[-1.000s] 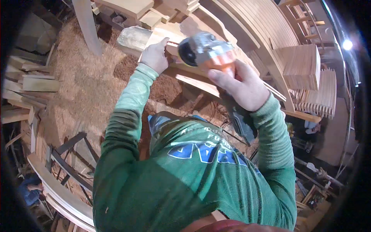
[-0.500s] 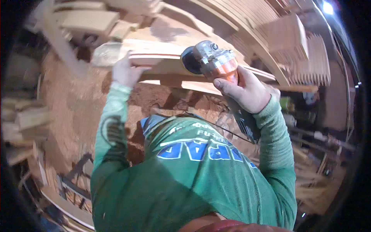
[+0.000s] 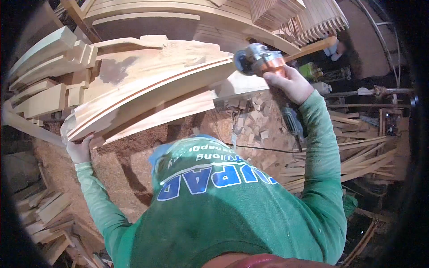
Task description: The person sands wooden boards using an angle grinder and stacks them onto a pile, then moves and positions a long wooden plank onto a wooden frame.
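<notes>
A long curved wooden piece (image 3: 152,85) with grooved edges lies across the upper middle of the view. My left hand (image 3: 81,149) grips its lower left end from below. My right hand (image 3: 289,82) holds an orange and grey angle grinder (image 3: 260,60), whose black disc sits against the right end of the curved piece. The grinder's dark rear body (image 3: 292,121) and cable run down past my right sleeve. My green shirt fills the lower part of the view.
Stacked wooden blocks (image 3: 44,89) sit at the left. Sawdust and wood chips (image 3: 250,129) cover the floor. Long wooden strips (image 3: 357,161) lie at the right, slatted wooden stacks (image 3: 308,18) at the top right, and scrap boards (image 3: 44,214) at the lower left.
The view has swung left and down. My left hand has slid from the top of the piece to its lower left end. My right hand keeps the grinder at the right end.
</notes>
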The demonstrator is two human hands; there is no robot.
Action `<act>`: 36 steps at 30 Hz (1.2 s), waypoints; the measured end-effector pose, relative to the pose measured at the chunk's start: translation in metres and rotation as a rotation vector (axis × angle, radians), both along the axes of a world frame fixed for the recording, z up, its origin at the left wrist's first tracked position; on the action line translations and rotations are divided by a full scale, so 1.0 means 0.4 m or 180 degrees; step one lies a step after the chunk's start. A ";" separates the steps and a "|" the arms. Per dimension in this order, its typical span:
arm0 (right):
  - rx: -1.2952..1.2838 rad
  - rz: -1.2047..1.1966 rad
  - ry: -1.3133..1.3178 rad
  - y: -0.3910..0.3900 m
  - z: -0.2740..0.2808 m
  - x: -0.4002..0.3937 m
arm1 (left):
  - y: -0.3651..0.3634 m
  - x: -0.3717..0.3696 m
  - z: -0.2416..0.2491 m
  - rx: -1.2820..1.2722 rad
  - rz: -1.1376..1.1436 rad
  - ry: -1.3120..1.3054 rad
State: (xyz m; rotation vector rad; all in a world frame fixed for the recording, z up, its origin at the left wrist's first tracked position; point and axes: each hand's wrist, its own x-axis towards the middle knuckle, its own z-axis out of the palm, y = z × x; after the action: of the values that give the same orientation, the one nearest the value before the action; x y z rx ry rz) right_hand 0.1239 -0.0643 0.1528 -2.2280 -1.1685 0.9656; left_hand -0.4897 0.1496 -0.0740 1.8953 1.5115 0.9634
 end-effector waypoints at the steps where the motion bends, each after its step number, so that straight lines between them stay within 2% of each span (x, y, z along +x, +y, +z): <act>1: 0.0175 -0.0193 0.0169 -0.015 0.006 0.021 | -0.004 0.003 0.005 -0.0003 0.0027 -0.0017; 4: 0.0387 -0.0803 0.0404 -0.089 -0.033 0.130 | 0.002 -0.021 0.005 -0.0227 0.0078 -0.0098; 5: 0.0458 -0.0914 0.0385 -0.132 -0.052 0.160 | -0.015 0.022 0.079 -0.0110 0.0058 0.0089; 8: 0.0631 -0.1097 -0.0092 -0.221 -0.098 0.159 | 0.012 0.048 0.174 0.0286 -0.0358 0.0288; 9: 0.0772 -0.1208 0.0194 -0.270 -0.163 0.192 | 0.005 0.119 0.261 0.0333 -0.0450 0.1028; 10: 0.0556 -0.1312 0.0268 -0.284 -0.146 0.165 | 0.001 0.204 0.306 0.0307 -0.0666 0.1529; 12: 0.0666 -0.1450 0.0710 -0.329 -0.219 0.172 | 0.012 0.385 0.377 0.0263 -0.1048 0.2552; 13: 0.0592 -0.1553 0.0731 -0.336 -0.231 0.156 | 0.005 0.493 0.382 0.0134 -0.1213 0.2586; 14: 0.0520 -0.1658 0.0756 -0.347 -0.244 0.145 | 0.005 0.599 0.362 0.0008 -0.1378 0.2621; 15: 0.0585 -0.1721 0.0942 -0.370 -0.288 0.153 | 0.021 0.682 0.320 0.0205 -0.1380 0.2675; 16: 0.0820 -0.1575 0.0740 -0.382 -0.305 0.141 | 0.040 0.755 0.288 0.0390 -0.1382 0.2725; 18: 0.0415 -0.1780 0.0895 -0.392 -0.287 0.119 | 0.084 0.867 0.295 -0.0128 -0.1353 0.3060; 21: 0.0813 -0.1752 0.0856 -0.428 -0.320 0.118 | 0.095 0.946 0.238 -0.0347 -0.1595 0.2985; 22: 0.0908 -0.1800 0.0867 -0.434 -0.325 0.119 | 0.087 0.962 0.215 -0.0680 -0.1701 0.2878; 24: 0.1015 -0.1876 0.0909 -0.458 -0.340 0.124 | 0.049 0.977 0.146 -0.0696 -0.1762 0.2637; 25: 0.0679 -0.1944 0.0961 -0.468 -0.319 0.128 | 0.040 0.980 0.122 -0.0902 -0.1799 0.2604; 27: 0.0677 -0.2031 0.0984 -0.481 -0.307 0.125 | 0.033 0.975 0.074 -0.1330 -0.1830 0.2516; 30: 0.0360 -0.1934 0.0488 -0.506 -0.324 0.180 | -0.061 0.924 0.091 -0.0040 -0.1986 0.2489; 31: 0.0565 -0.2019 0.0836 -0.504 -0.331 0.184 | -0.100 0.902 0.091 -0.0153 -0.2277 0.2828; 33: 0.0513 -0.1988 0.0940 -0.481 -0.314 0.181 | -0.185 0.854 0.108 -0.0436 -0.2730 0.3316; 36: 0.0389 -0.1748 0.0689 -0.429 -0.303 0.187 | -0.255 0.780 0.097 -0.0660 -0.2464 0.3872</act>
State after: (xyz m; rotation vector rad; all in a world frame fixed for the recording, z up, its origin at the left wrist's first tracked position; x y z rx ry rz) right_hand 0.1986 -0.2357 0.0317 -2.1092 -0.4633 0.8456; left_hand -0.1777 0.0477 -0.0352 2.6763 1.0459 -0.8077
